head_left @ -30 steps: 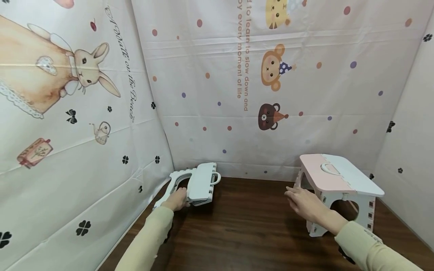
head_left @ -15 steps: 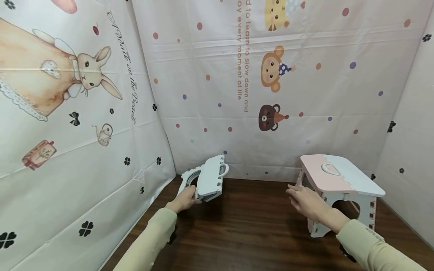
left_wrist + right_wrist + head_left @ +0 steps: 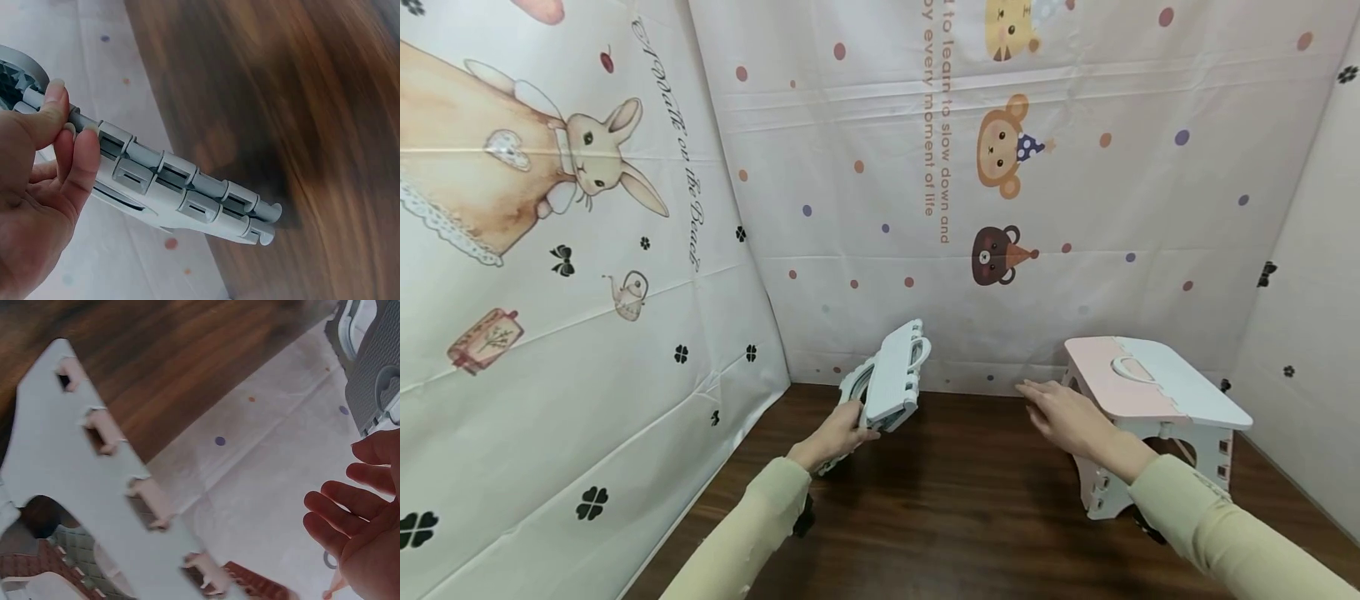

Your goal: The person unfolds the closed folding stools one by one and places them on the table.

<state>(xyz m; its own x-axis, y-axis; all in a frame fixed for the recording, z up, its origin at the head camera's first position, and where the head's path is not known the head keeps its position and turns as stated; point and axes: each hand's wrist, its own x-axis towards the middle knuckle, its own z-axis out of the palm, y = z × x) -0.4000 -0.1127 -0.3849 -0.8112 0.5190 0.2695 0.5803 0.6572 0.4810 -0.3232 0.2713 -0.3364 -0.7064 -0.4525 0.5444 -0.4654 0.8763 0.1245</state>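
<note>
My left hand (image 3: 835, 429) grips one leg edge of a folded white folding stool (image 3: 891, 371), which is lifted and tilted above the floor. Seen from the left wrist, the thumb and fingers pinch the end of the stool's hinged edge (image 3: 187, 194). My right hand (image 3: 1071, 425) hovers with fingers extended, holding nothing, by the left side of an unfolded pink-and-white folding stool (image 3: 1093, 367) standing on its legs. The right wrist view shows that hand (image 3: 362, 519) relaxed and apart from the stool's white leg panel (image 3: 94, 481).
A dark wood-grain surface (image 3: 955, 508) lies under both stools. Printed white cloth walls stand at the back (image 3: 850, 208), on the left (image 3: 647, 433) and on the right (image 3: 1300, 333). The unfolded stool is close to the right wall.
The left hand has raised the folded stool and carried it rightward from the left corner, tilting it more upright. The right hand has shifted slightly up and left; the unfolded stool has stayed put.
</note>
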